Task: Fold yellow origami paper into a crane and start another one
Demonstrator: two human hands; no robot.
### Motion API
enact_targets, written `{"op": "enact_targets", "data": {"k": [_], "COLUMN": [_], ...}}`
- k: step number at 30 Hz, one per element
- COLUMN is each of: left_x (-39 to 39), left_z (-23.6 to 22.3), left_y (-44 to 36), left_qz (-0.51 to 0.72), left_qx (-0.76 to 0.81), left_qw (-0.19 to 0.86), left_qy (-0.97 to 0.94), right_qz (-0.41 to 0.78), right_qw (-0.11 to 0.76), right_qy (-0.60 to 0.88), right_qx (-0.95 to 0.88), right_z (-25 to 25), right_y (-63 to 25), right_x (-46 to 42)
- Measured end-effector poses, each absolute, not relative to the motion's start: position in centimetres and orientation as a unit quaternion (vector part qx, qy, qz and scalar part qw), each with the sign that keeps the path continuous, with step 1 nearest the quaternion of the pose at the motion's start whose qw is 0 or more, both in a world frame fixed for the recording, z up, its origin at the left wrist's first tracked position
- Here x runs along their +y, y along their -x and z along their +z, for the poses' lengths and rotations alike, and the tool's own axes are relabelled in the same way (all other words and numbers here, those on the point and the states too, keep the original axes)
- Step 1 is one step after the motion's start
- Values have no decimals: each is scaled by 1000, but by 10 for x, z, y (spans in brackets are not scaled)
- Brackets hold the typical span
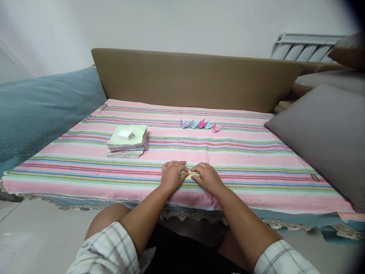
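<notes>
My left hand (172, 175) and my right hand (208, 177) rest side by side on the striped cloth (242, 160) near its front edge. Between them lies a small pale yellow-green piece of paper (190, 174), and both hands press on it with curled fingers. Most of the paper is hidden under the fingers. Farther back on the left sits a stack of coloured paper sheets (128, 145) with a white charger plug (126, 134) on top. A row of several small folded paper figures (201, 124) in purple, blue and pink stands at the back centre.
A brown padded board (194, 78) rises behind the cloth. A teal blanket (34, 110) lies at the left and a grey cushion (325, 133) at the right. A white radiator (305, 47) is on the far wall. My knees show below the cloth's fringe.
</notes>
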State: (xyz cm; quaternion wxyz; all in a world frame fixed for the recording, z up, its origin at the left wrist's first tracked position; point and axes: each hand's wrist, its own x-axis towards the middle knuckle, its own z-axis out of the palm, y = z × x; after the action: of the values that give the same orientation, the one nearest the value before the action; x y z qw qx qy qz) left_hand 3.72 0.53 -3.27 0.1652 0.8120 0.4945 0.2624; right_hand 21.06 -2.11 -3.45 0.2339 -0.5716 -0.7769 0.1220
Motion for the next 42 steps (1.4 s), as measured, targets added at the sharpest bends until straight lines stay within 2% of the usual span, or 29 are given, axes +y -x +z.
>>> {"op": "enact_targets", "data": {"k": [12,29,37,42], "left_x": [4,8,7,6], "left_z": [-34,-26,-29,-27], "left_y": [-33,-22,-22,-22], "left_qz": [245,155,176,180], "left_qx": [465,418,333,338], "left_qw": [162,140,69,92], "left_qy": [-835,-884,-924,-919], "right_qz": [159,-1,34,67], "right_qw": [249,195,177,191], "right_qy": [577,508,496,513], "right_qx": [-761,-839,-849,-834], "right_z": [-33,-41,-37,-34], "right_y": [-210,-213,-216,-216], "right_x": [-22,-36,-32,-31]}}
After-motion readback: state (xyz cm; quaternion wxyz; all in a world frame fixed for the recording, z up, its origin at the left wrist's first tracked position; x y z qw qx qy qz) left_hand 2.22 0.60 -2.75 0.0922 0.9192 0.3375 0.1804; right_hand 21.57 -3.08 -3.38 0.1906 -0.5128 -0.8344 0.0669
